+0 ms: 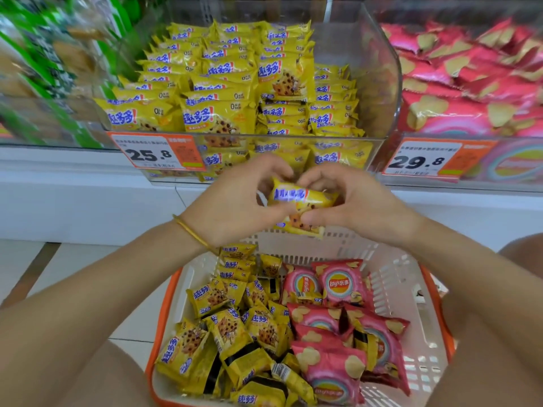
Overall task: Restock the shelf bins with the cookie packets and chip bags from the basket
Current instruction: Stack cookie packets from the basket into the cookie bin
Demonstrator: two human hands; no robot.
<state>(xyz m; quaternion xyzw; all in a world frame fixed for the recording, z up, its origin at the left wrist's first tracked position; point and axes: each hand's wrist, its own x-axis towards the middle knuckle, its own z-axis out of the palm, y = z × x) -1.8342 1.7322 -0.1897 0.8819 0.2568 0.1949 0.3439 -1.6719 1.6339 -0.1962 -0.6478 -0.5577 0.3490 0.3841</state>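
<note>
Left hand (235,201): centre of the frame, fingers curled round the left end of a small stack of cookie packets, thumb underneath, a thin band on the wrist.
Right hand (355,204): just right of centre, fingers and thumb pinching the other end of the same stack, so the two hands meet over it.
Held packets (299,198): at least two yellow ones, one above the other and blurred, held over the far edge of the basket and just below the front of the cookie bin.
Basket (396,280): lower middle of the frame, white slotted walls with an orange rim. Loose cookie packets (232,327) are heaped on its left side, pink chip bags (338,321) on its right.
Cookie bin (379,60): upper centre, clear walls, yellow packets standing in rows, with more room towards its right side.
Chip bin (514,163): upper right, holding pink bags.
Step in hand: probably squaring the stack before lifting it into the cookie bin.
Risk, slipping: the lower packet looks held by fingertips alone. Glossy wrappers slide, so it could drop into the basket or onto the floor by the shelf.
Risk, toppling: pushing the stack in carelessly could knock the upright rows flat.
Risk, crushing: a hard squeeze could break the cookies.
</note>
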